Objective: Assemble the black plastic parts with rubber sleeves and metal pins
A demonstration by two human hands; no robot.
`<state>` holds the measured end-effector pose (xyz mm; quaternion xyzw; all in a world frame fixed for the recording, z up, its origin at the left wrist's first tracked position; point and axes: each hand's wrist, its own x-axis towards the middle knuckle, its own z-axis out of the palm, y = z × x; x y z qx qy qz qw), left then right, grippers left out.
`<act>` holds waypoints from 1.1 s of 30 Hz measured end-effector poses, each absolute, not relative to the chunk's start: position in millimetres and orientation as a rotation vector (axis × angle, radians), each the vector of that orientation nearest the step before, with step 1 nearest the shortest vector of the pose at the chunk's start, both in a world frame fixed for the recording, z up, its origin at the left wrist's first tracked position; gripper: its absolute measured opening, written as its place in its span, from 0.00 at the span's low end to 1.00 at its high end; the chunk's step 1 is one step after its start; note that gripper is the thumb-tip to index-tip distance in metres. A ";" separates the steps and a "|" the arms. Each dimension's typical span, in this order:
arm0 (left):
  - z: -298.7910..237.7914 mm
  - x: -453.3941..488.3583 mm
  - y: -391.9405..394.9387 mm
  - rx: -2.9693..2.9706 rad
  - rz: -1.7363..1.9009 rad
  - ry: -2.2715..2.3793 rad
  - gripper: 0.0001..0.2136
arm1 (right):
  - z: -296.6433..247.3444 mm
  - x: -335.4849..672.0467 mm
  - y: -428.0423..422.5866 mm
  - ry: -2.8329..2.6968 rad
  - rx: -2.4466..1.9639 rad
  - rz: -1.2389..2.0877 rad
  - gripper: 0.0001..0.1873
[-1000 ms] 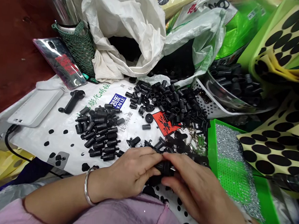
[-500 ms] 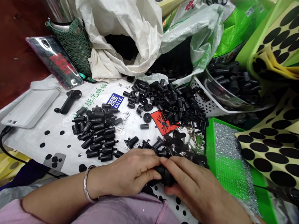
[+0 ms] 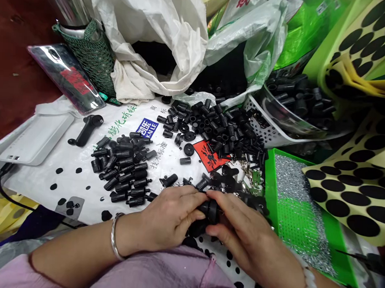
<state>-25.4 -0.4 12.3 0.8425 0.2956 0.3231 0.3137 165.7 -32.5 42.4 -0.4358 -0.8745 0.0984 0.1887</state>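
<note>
A round, ringed black plastic part (image 3: 212,211) sits between my two hands at the front of the table. My left hand (image 3: 170,216) is closed on its left side, thumb and fingers pressed round it. From the right, my right hand (image 3: 250,241) grips the same part between fingertips and thumb. Its lower side is partly hidden by my fingers. Just beyond my hands lie loose black fittings (image 3: 169,180), and a pile of black ribbed pieces (image 3: 125,168) rests to the left of them.
Farther back spreads a heap of short black tubes (image 3: 213,123). On the right stand a green tray (image 3: 271,188) of silvery pins, a clear bowl (image 3: 279,119) and sheets of black round stickers (image 3: 343,188). A phone (image 3: 66,77), bottle (image 3: 84,46) and white power bank (image 3: 38,139) are at left.
My right thumb and fingers have spread slightly apart around the black plastic part, so more of it shows. My left hand has barely moved. The whole view has shifted a little.
</note>
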 end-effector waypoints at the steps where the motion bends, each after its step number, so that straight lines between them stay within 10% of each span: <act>1: 9.9 -25.2 -1.2 2.277 0.906 0.786 0.11 | 41.1 165.1 -33.6 -2.444 -1.243 0.323 0.22; 15: 22.4 -28.3 9.5 1.763 0.416 0.573 0.10 | 50.9 169.9 -26.7 -2.691 -0.966 0.282 0.22; 28: 15.7 -16.3 11.1 1.560 1.103 0.918 0.10 | 54.3 150.9 -5.2 -1.952 -1.292 0.724 0.27; 33: 16.9 -11.7 7.9 1.590 1.297 0.959 0.12 | 41.9 137.3 -13.1 -1.519 -1.244 1.115 0.14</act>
